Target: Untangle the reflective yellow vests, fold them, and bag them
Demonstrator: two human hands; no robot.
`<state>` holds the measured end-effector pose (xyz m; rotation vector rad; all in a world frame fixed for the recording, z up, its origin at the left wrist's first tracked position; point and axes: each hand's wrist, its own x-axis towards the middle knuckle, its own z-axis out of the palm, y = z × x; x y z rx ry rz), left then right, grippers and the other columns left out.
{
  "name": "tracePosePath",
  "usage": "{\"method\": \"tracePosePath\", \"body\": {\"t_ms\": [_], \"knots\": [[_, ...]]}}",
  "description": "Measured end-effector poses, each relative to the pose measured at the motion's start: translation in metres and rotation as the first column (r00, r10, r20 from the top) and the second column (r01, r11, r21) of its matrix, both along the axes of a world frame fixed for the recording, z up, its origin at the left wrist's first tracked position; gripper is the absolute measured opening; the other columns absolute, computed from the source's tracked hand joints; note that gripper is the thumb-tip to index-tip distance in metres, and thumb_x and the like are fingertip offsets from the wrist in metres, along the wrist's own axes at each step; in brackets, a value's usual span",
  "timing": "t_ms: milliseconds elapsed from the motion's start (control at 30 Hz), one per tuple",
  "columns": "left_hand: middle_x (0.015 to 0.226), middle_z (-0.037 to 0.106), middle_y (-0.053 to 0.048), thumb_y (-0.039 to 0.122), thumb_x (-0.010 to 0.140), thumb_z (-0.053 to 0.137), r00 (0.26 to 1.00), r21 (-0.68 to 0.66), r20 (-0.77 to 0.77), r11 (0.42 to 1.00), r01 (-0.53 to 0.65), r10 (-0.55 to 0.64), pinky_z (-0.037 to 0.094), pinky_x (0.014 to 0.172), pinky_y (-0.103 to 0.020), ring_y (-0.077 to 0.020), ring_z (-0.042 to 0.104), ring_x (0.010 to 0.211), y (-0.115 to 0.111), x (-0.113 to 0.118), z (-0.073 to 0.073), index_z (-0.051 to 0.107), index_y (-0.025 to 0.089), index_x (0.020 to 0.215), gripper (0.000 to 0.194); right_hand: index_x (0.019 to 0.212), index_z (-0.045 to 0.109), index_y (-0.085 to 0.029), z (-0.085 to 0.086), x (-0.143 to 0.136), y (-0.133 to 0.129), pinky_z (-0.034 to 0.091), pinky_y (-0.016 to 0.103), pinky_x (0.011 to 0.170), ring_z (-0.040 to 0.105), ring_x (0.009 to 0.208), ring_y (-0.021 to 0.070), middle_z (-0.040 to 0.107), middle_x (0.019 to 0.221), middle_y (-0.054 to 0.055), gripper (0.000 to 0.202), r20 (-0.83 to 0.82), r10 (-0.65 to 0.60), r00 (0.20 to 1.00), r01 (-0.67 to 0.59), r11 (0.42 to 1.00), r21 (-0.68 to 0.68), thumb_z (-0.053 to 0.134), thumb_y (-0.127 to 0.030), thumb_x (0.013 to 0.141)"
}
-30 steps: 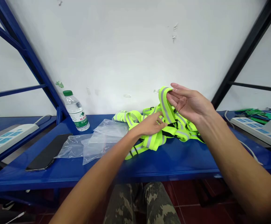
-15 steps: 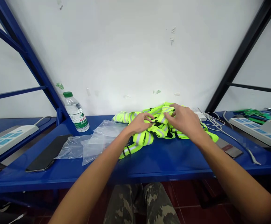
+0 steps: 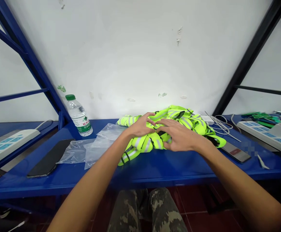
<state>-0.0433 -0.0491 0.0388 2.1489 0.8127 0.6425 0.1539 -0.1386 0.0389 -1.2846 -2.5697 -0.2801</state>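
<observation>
A tangled heap of neon yellow-green reflective straps [image 3: 145,144], with grey stripes and black buckles, lies in the middle of the blue table. My left hand [image 3: 140,126] rests over the heap's left-centre part, fingers bent but spread. Coming from the right, my right hand [image 3: 179,135] lies across the front of the heap, its fingers stretched towards the left hand and its thumb lower and apart. The fingertips of both hands nearly meet above the straps. No strap is visibly gripped in either hand, though the undersides of the fingers are hidden.
Clear plastic bags [image 3: 97,149] lie left of the straps, beside a black phone [image 3: 50,158]. A water bottle [image 3: 79,116] stands behind them. At the right are another phone [image 3: 237,152], white cables [image 3: 222,125] and a power strip [image 3: 263,133]. A wall [image 3: 140,58] closes the back.
My right hand has moved left and nearer the table's front edge, uncovering the heap's right part. My left hand has turned slightly, its fingers more spread. The straps have shifted a little towards me.
</observation>
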Motion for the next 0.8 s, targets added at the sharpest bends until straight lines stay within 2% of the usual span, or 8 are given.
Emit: {"method": "tracePosePath", "body": {"t_ms": [100, 233, 367, 433, 533, 633, 700, 800], "knots": [[0.11, 0.065, -0.008, 0.025, 0.069, 0.072, 1.0, -0.042, 0.021, 0.999, -0.012, 0.013, 0.047, 0.089, -0.037, -0.0214, 0.061, 0.102, 0.0, 0.001, 0.0, 0.038, 0.021, 0.136, 0.075, 0.126, 0.055, -0.016, -0.003, -0.001, -0.003, 0.037, 0.05, 0.105, 0.044, 0.129, 0.035, 0.048, 0.139, 0.016, 0.06, 0.004, -0.024, 1.0, 0.024, 1.0, -0.002, 0.069, -0.029, 0.069], [0.107, 0.066, -0.008, 0.03, 0.068, 0.076, 0.999, -0.017, 0.044, 1.0, -0.006, 0.007, 0.045, 0.092, -0.037, -0.0223, 0.06, 0.106, 0.0, 0.003, 0.0, 0.042, 0.019, 0.133, 0.074, 0.118, 0.058, -0.015, -0.011, -0.005, 0.001, 0.039, 0.05, 0.101, 0.049, 0.122, 0.0341, 0.054, 0.131, 0.015, 0.048, 0.009, -0.065, 0.998, 0.064, 0.994, 0.088, 0.066, -0.023, 0.072], [0.111, 0.065, -0.011, 0.026, 0.068, 0.075, 0.999, -0.12, 0.042, 0.993, 0.013, -0.008, 0.049, 0.082, -0.035, -0.021, 0.063, 0.096, 0.0, 0.003, 0.001, 0.044, 0.019, 0.133, 0.072, 0.117, 0.056, -0.013, -0.018, -0.007, 0.006, 0.048, 0.043, 0.088, 0.056, 0.11, 0.0312, 0.058, 0.122, 0.014, 0.047, 0.005, -0.056, 0.998, 0.056, 0.997, 0.058, 0.066, -0.024, 0.073], [0.112, 0.066, -0.012, 0.026, 0.068, 0.075, 0.999, -0.165, 0.036, 0.986, 0.038, -0.032, 0.049, 0.084, -0.036, -0.0212, 0.064, 0.095, 0.0, 0.001, 0.002, 0.048, 0.019, 0.131, 0.069, 0.119, 0.055, -0.014, -0.02, -0.006, 0.006, 0.049, 0.041, 0.085, 0.056, 0.11, 0.0309, 0.058, 0.123, 0.014, 0.049, -0.009, -0.035, 0.999, 0.035, 0.998, 0.06, 0.066, -0.025, 0.073], [0.117, 0.065, -0.013, 0.038, 0.07, 0.075, 0.999, -0.203, 0.041, 0.979, 0.024, -0.016, 0.047, 0.095, -0.04, -0.0264, 0.059, 0.113, -0.002, -0.006, 0.002, 0.054, 0.02, 0.129, 0.065, 0.113, 0.057, -0.015, -0.021, -0.003, 0.006, 0.048, 0.041, 0.087, 0.058, 0.108, 0.0303, 0.059, 0.12, 0.014, 0.045, -0.083, -0.011, 0.997, 0.017, 0.997, 0.078, 0.067, -0.028, 0.072], [0.136, 0.055, -0.013, 0.049, 0.068, 0.077, 0.997, -0.268, 0.076, 0.963, 0.005, 0.016, 0.041, 0.105, -0.042, -0.0311, 0.046, 0.131, -0.008, -0.014, 0.0, 0.054, 0.023, 0.134, 0.075, 0.105, 0.058, -0.015, -0.023, 0.002, 0.008, 0.049, 0.039, 0.086, 0.06, 0.102, 0.029, 0.06, 0.114, 0.013, 0.039, -0.179, -0.028, 0.983, 0.04, 0.997, 0.063, 0.068, -0.031, 0.071], [0.147, 0.044, -0.011, 0.045, 0.061, 0.083, 0.994, -0.279, 0.099, 0.958, 0.066, -0.039, 0.038, 0.109, -0.042, -0.0319, 0.041, 0.136, -0.013, -0.017, -0.002, 0.047, 0.027, 0.141, 0.089, 0.103, 0.058, -0.016, -0.025, 0.005, 0.01, 0.049, 0.039, 0.086, 0.061, 0.101, 0.0285, 0.06, 0.115, 0.013, 0.039, -0.239, -0.03, 0.971, 0.041, 0.998, 0.041, 0.069, -0.032, 0.07], [0.157, 0.03, -0.005, 0.036, 0.057, 0.086, 0.992, -0.191, 0.089, 0.976, 0.106, -0.091, 0.03, 0.115, -0.041, -0.0307, 0.028, 0.144, -0.018, -0.014, -0.004, 0.04, 0.033, 0.146, 0.101, 0.1, 0.057, -0.017, -0.029, 0.007, 0.013, 0.048, 0.038, 0.086, 0.061, 0.1, 0.0274, 0.059, 0.114, 0.012, 0.037, -0.307, -0.011, 0.951, 0.016, 1.0, 0.016, 0.07, -0.033, 0.068]]}}
